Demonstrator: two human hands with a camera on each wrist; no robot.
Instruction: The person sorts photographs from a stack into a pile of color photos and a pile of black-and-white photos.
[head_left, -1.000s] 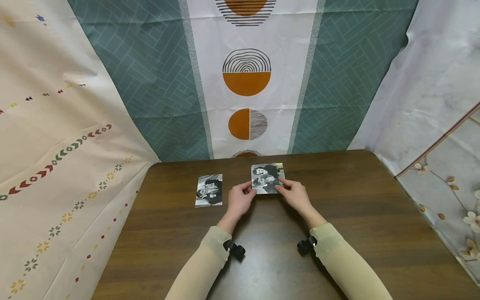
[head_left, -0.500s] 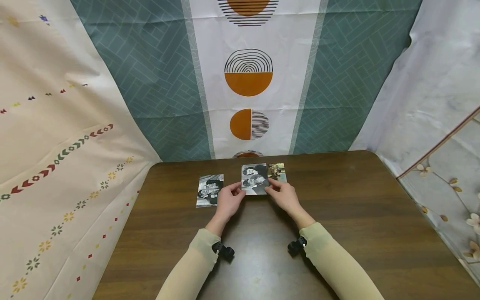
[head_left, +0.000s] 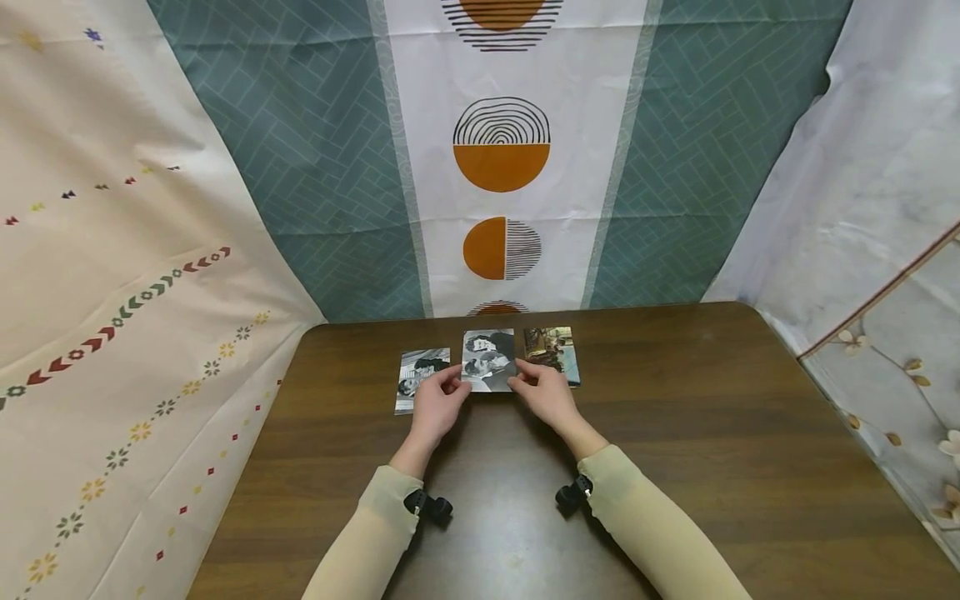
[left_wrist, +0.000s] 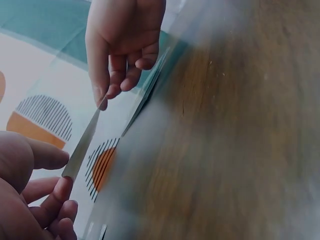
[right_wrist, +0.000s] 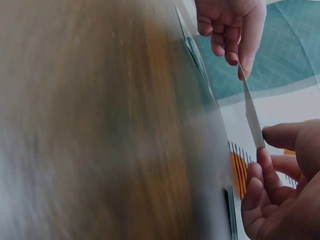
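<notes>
Between both hands is a black-and-white photo (head_left: 489,357) of two people, raised off the table. My left hand (head_left: 437,404) pinches its left edge between thumb and fingers. The right hand (head_left: 551,398) pinches the opposite edge the same way. Seen nearly edge-on in the left wrist view, the held photo (left_wrist: 82,145) is a thin pale strip. A second black-and-white photo (head_left: 408,379) lies on the table at the left, partly covered by the left hand. To the right lies a colour photo (head_left: 561,346), its lower left part hidden by the right hand.
The brown wooden table (head_left: 675,417) has rounded far corners. A teal and white patterned cloth (head_left: 337,167) hangs behind its far edge. Pale cloths hang at the left (head_left: 150,350) and right (head_left: 855,250). Small cameras are strapped at both wrists.
Both hands have carried the black-and-white photo leftward from over the colour photo, which is now uncovered beside it. The left hand now overlaps the left photo.
</notes>
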